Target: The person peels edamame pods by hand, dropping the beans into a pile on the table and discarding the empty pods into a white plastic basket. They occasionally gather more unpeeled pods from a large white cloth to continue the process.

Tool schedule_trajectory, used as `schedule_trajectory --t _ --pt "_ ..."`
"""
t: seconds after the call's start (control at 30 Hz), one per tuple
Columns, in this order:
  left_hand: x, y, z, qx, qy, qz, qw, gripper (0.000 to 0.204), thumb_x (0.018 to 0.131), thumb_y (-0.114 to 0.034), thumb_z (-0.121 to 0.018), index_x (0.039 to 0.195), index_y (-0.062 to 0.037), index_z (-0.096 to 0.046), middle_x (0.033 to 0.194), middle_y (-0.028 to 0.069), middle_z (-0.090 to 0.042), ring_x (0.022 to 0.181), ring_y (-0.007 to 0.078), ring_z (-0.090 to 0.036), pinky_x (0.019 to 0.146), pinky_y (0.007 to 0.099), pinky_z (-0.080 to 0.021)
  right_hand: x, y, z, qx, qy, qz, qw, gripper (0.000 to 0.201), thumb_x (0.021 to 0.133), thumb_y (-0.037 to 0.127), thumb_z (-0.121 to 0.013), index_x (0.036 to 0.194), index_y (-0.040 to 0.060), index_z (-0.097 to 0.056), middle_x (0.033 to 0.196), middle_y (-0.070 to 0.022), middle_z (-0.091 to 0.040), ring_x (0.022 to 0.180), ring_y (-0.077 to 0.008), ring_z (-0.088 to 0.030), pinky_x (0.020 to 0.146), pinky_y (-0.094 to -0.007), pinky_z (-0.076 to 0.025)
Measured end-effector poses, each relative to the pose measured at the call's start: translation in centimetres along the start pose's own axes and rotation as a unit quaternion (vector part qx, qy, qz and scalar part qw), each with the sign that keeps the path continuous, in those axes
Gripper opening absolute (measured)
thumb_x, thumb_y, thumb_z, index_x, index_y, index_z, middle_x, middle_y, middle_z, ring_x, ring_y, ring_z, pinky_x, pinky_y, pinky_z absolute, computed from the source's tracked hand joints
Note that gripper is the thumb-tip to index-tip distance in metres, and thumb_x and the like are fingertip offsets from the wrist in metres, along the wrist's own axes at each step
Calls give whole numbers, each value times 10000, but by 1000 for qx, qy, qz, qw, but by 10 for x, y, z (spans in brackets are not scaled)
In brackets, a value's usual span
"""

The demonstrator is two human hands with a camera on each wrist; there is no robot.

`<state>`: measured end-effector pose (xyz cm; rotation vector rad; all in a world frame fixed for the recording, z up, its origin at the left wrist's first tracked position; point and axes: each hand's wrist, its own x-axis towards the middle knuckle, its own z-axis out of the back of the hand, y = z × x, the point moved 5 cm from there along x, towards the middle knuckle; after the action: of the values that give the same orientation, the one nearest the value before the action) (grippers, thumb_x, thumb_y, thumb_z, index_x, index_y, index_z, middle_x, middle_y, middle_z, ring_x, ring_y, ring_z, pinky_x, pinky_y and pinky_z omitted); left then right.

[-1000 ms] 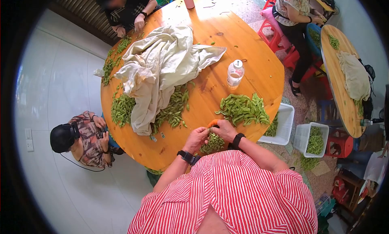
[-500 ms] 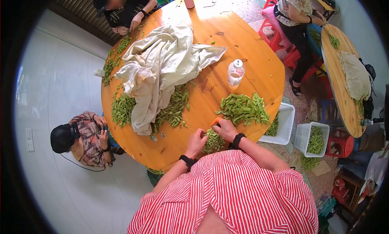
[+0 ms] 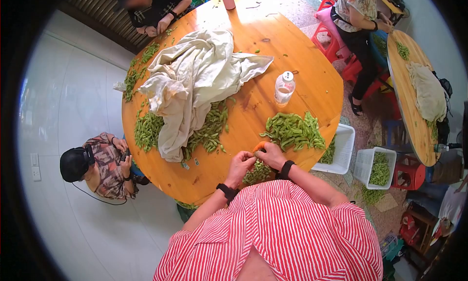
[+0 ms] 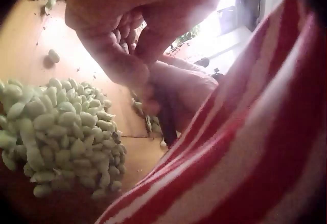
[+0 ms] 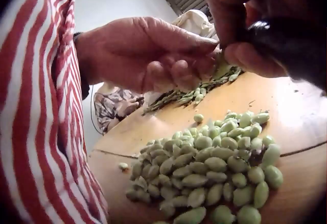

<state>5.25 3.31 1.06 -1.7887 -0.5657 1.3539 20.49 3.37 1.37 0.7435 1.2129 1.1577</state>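
Shelled green beans [image 5: 204,168] lie heaped on the wooden table in front of the striped shirt. Just above the heap, my left hand [image 3: 240,165] and my right hand [image 3: 273,157] meet at their fingertips. In the right wrist view both pinch a small green bean pod [image 5: 221,63], mostly hidden by the fingers. Small rounded, bean-like shapes [image 4: 124,34] show inside the curled left fingers. Something orange [image 3: 260,146] sits at my right index finger, and a shiny black thing [image 5: 286,45] is close by the right fingers. A pile of unshelled pods [image 3: 295,131] lies beyond my right hand.
A pale cloth [image 3: 190,86] covers more pods at the left. A plastic bottle [image 3: 284,88] stands behind the pod pile. White baskets [image 3: 347,147] with pods are off the table's right edge. One person [image 3: 100,171] sits left; another [image 3: 156,13] sits at the far edge.
Half a second ago my left hand was slightly apart from the right, over the bean heap; now its fingertips are back against the right ones. My right hand has barely moved.
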Motion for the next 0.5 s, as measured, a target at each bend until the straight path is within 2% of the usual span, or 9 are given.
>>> schedule_trajectory --t 0.07,0.2,0.23,0.27,0.3,0.37,0.4,0.43,0.5 --pt "1 -2 -1 -2 4 -3 1000 133 894 -119 -610 966 -9 -596 755 15 -620 624 87 -584 563 217 -480 0 -12 -6 144 58 -115 981 188 809 144 -611 928 0 -639 731 -84 -632 641 -156 -591 607 -325 -488" --pt "3 7 4 0 42 -5 999 128 882 -130 -617 939 -15 -619 765 37 -628 623 97 -583 564 243 -482 0 -9 -3 111 53 -119 985 176 805 132 -607 925 8 -641 729 -109 -636 621 -185 -601 607 -327 -492" --pt "-1 5 6 152 15 -77 985 130 867 -141 -625 910 -18 -633 771 57 -629 634 135 -593 580 271 -485 3 -5 6 30 -17 -31 999 179 803 119 -595 940 11 -637 715 -132 -639 618 -235 -617 608 -340 -500" --pt "-5 2 7 302 -13 -146 942 134 853 -151 -633 881 -21 -647 776 78 -630 645 172 -603 597 300 -488 6 0 14 -49 -86 59 993 185 801 106 -584 955 14 -632 700 -155 -641 616 -284 -633 610 -353 -508" --pt "-11 2 9 304 -18 -146 941 134 853 -151 -633 881 -21 -647 776 78 -630 645 172 -603 597 300 -488 12 -14 18 -94 -113 65 987 205 793 97 -572 980 36 -631 721 -161 -630 671 -343 -626 654 -398 -512" --pt "-27 -8 -1 419 30 -272 866 139 814 -172 -637 820 -35 -663 786 142 -617 689 311 -606 643 378 -492 14 -9 40 -157 -145 79 974 233 778 83 -560 999 57 -630 844 -171 -629 810 -365 -615 739 -429 -498" --pt "-29 -6 1 412 29 -265 871 142 810 -169 -648 807 -27 -656 768 137 -608 721 319 -599 672 388 -488 12 1 47 -156 -143 80 974 233 778 83 -560 999 57 -630 844 -171 -629 810 -365 -615 739 -429 -498" --pt "-28 -4 4 413 28 -264 871 142 810 -169 -648 807 -27 -656 768 137 -608 721 319 -599 672 388 -488 7 14 58 -202 -179 63 961 245 778 77 -555 1013 65 -624 911 -178 -616 867 -363 -601 766 -431 -489" --pt "-21 -5 25 372 -76 -248 891 162 813 -164 -648 836 -6 -625 779 152 -613 720 319 -603 675 397 -482 6 20 66 -247 -214 44 944 258 777 71 -550 1026 74 -617 978 -185 -603 924 -361 -588 793 -433 -480"
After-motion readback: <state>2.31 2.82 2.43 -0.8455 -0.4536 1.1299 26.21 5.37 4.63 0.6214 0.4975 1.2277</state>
